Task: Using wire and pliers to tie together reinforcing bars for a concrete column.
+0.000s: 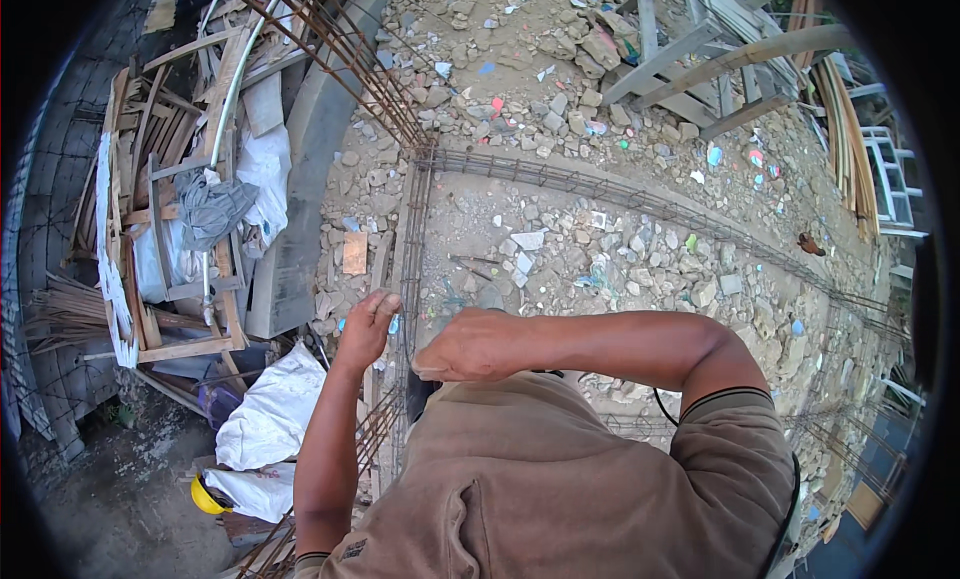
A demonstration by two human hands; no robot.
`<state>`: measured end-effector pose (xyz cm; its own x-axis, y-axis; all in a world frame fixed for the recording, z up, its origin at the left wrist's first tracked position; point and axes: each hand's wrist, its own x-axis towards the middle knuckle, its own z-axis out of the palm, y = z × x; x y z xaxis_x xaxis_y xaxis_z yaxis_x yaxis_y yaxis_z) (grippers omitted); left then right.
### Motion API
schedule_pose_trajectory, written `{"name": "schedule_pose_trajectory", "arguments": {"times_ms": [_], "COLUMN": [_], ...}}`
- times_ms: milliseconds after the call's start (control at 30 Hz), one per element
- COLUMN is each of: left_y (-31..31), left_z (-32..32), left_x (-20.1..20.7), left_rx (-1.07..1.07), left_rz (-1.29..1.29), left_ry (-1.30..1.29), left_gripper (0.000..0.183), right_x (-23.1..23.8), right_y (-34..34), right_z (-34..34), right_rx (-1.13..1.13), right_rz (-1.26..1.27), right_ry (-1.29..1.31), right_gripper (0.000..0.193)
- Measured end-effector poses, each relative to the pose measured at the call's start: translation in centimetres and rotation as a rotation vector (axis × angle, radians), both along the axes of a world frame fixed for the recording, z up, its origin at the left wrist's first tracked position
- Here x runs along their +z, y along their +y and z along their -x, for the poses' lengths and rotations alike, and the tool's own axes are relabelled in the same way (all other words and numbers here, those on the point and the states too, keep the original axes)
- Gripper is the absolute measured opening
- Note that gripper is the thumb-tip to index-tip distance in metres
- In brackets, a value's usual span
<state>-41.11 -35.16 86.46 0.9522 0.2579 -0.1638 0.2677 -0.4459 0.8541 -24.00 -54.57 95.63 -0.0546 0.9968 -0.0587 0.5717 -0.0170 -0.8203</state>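
A long cage of rusty steel rebar runs from its far corner back toward my body, passing between my two hands. My left hand is beside it on the left, with fingers curled and pressed together. Just right of the cage, my right hand is closed, its back turned up and its forearm reaching across in front of my chest. Whatever either hand may grip is hidden or too small to make out. A second rebar cage branches off to the right from the far corner, where tall bars rise.
Broken stone rubble covers the ground between the cages. Left of a concrete beam lie scrap timber frames, white sacks and a yellow hard hat. A wooden trestle stands at the far right.
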Motion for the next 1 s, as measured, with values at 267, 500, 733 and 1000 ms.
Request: {"name": "schedule_pose_trajectory", "arguments": {"times_ms": [267,500,733,1000], "left_y": [-2.1,12.2,15.1,17.9], "left_z": [-3.3,-2.9,-3.5,4.0], "left_x": [6.3,3.3,9.6,1.4], "left_rx": [0.343,-0.058,-0.238,-0.216], "left_rz": [0.982,-0.115,-0.343,-0.46], "left_ry": [0.172,0.164,-0.017,0.226], "left_gripper": [0.027,0.031,0.034,0.028], "right_x": [-12.3,3.6,-5.6,-5.4], "right_y": [-5.5,1.1,1.3,2.6], "right_z": [-7.5,-3.2,-5.1,-19.8], "right_rx": [-0.395,-0.291,-0.313,-0.668], "right_rz": [0.309,0.032,0.393,0.244], "right_ry": [-0.258,0.486,-0.165,-0.429], "right_gripper": [0.025,0.033,0.027,0.026]}}
